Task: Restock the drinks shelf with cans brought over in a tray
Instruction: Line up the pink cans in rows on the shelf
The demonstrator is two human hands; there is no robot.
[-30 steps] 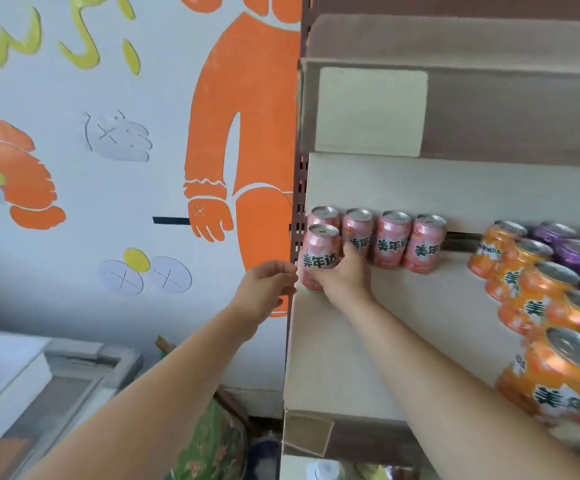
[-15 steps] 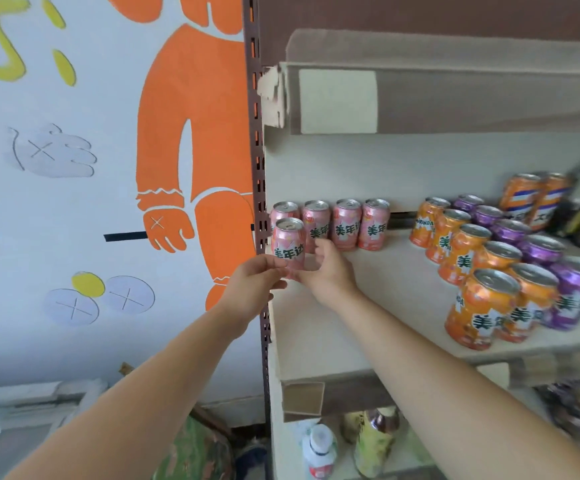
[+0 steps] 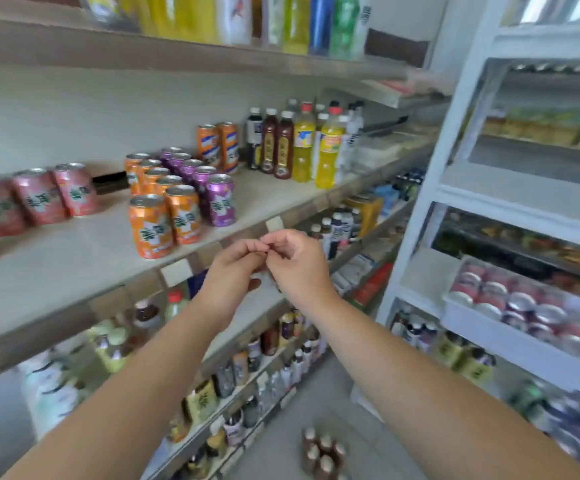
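Head view | my 2 hands have left the pink can: left hand (image 3: 233,271) and right hand (image 3: 299,263) curled, empty, fingertips meeting | pink cans (image 3: 39,199) shelved far left of them | tray (image 3: 489,327) at right, probably my next reach

The right hand (image 3: 299,261) no longer grips one of the pink cans (image 3: 39,199). It is now drawn back, in front of the edge of the shelf (image 3: 74,258). The left hand (image 3: 233,268) has left the shelf post and meets the right hand there. Both have curled fingers, and the fingertips touch. The view has turned to the right. The painted wall is out of sight, the pink cans now sit at the far left, and a white rack (image 3: 430,188) with a tray (image 3: 468,315) of cans comes into view.
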